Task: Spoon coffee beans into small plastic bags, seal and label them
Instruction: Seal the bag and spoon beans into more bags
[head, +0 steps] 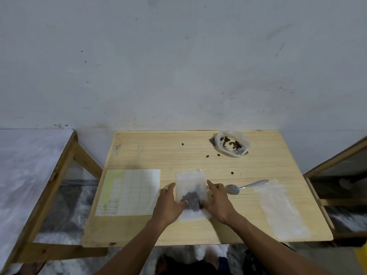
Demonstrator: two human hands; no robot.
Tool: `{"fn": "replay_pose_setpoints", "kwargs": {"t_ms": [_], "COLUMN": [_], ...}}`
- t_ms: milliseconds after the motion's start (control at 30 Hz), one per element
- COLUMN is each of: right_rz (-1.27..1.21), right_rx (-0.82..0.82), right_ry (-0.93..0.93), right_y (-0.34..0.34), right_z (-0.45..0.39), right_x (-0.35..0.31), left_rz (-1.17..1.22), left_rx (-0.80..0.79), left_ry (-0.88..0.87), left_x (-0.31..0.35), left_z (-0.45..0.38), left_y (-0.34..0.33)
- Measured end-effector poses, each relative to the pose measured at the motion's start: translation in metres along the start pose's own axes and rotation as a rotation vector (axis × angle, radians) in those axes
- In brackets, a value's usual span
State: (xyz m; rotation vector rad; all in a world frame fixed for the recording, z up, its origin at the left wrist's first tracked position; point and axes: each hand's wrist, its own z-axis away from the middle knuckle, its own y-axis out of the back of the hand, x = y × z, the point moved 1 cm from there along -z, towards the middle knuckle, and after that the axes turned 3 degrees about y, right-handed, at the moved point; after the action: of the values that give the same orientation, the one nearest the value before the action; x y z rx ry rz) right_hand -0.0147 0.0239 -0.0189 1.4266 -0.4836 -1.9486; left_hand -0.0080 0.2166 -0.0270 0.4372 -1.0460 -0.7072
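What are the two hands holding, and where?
Both hold the small bag of beans lying on the table: left hand at its left edge, right hand at its right edge.

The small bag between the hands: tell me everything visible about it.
The bag is a small, cloudy, clear plastic pouch lying flat on the table, its long side running away from the person. A dark heap of beans sits in its near half; the far half looks empty. The left hand and right hand touch its two sides. Whether it is sealed is unclear.
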Motion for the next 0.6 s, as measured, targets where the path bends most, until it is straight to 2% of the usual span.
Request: {"fn": "replay_pose_setpoints", "kwargs": {"t_ms": [133, 200, 300, 400, 600], "right_rz": [-0.049, -0.04, -0.013, 0.044, 0.129], "right_rx": [0.175, 0.245, 0.307, 0.351, 0.426], "right_ry": [0.034, 0.019, -0.044, -0.2, -0.521], "right_y": [0.016, 0.027, 0.048, 0.07, 0.096], "right_z": [0.009, 0.015, 0.025, 0.039, 0.073], "right_x": [0.017, 0.031, 0.059, 0.094, 0.141], "left_rz": [-0.033, -0.019, 0.021, -0.004, -0.286], "left_rx": [0.126, 0.136, 0.032, -0.097, -0.341], "left_ry": [-0.133, -0.219, -0.302, -0.377, -0.539], "left_x": [0.018, 0.04, 0.078, 0.109, 0.148], "left_z": [-0.004, -0.007, -0.01, -0.011, -0.001], "left_y": [-0.003, -0.009, -0.028, -0.058, -0.134]}}
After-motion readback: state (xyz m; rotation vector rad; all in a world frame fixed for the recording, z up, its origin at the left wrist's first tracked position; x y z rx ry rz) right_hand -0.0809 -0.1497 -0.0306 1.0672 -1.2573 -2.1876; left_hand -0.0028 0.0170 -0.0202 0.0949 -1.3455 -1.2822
